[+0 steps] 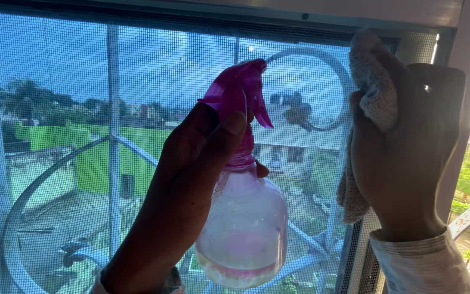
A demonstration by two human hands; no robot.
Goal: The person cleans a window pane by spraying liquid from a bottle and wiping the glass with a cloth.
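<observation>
Left hand (183, 190): nearest the lens, lower centre of the frame, fingers wrapped around the neck of the spray bottle (243, 218), one fingertip up beside the trigger head.
Window screen (55, 109): fine mesh filling the frame from the left edge to the right frame post, with a curved white metal grille (114, 141) behind it.
Right hand (409, 158): right of the frame, raised upright against the screen's edge, fingers curled closed around a cloth (373, 92), white cuff (420, 261) at the wrist.
Spray bottle: centre of the frame, upright, long axis vertical; clear rounded body below the fingers, a little liquid at the bottom.
Cloth: pale, knitted, bunched at the upper right above the fingers, one end hanging down along the palm side to mid-frame.
Nozzle head (240, 90): pink, upper centre, sticking above the left fingers, spout pointing up and right towards the screen.
</observation>
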